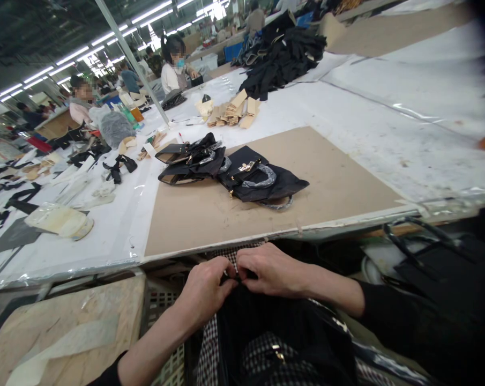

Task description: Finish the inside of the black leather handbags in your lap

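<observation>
My left hand (206,284) and right hand (272,271) meet low in front of me, just below the near edge of the desk (366,107). The fingers of both are drawn in narrow, pinching the black cloth (258,311) near its upper edge, the two grips almost touching. That cloth lies across my lap, off the desk; exactly what my fingertips press on is too dark and small to make out. Checked fabric (282,346) shows below it, with a bit of gold metal on it.

On the desk ahead of me is a brown sheet (194,222). A black bag (246,174) lies on it, its handles in clear wrap, touching more black bags (194,163) to its left. Beyond the sheet sit tan pieces (234,110) in a loose pile, and further back a heap of black strips (286,56). A cloudy tub (61,221) lies on the left part of the desk.

Beside my left forearm are a crate (162,305) and a wooden board (105,311). A dark bag (447,262) with raised handles is at my right. A masked co-worker (172,80) is across the desk.
</observation>
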`<state>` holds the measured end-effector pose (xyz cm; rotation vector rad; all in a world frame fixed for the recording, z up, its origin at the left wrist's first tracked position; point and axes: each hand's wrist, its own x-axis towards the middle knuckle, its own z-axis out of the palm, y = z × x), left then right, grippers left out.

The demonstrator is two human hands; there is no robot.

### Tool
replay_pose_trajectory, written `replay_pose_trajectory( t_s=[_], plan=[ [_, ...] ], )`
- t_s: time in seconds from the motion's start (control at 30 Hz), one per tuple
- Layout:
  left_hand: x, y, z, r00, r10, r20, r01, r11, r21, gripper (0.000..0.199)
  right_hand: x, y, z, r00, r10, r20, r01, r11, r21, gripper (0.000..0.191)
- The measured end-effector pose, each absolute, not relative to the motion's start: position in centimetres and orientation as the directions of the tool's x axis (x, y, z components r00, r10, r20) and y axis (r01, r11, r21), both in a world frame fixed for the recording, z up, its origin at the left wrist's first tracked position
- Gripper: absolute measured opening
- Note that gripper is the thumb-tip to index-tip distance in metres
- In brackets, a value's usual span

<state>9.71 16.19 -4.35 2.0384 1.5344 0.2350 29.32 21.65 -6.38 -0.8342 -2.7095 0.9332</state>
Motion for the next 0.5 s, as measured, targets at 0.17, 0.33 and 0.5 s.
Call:
replay_pose_trajectory(
  t_s=[0.17,0.33,0.5],
  plan=[
    [9.4,16.2,-4.4,0.413,0.894,-0.171,0.778,-0.249,0.577,0.012,29.5,21.6,-7.0,-0.836,0.548,0.029,0.391,0.63,-0.671,0.006],
    [9.5,16.2,-4.4,0.414,0.89,-0.19,0.794,-0.25,0.555,0.01,29.7,21.8,-7.5,-0.831,0.554,0.049,0.371,0.618,-0.693,0.006],
    [9.8,16.3,-4.1,0.419,0.887,-0.195,0.804,-0.261,0.535,0.008,29.9,21.7,-6.8,-0.807,0.589,-0.035,0.457,0.587,-0.668,0.007]
  ],
)
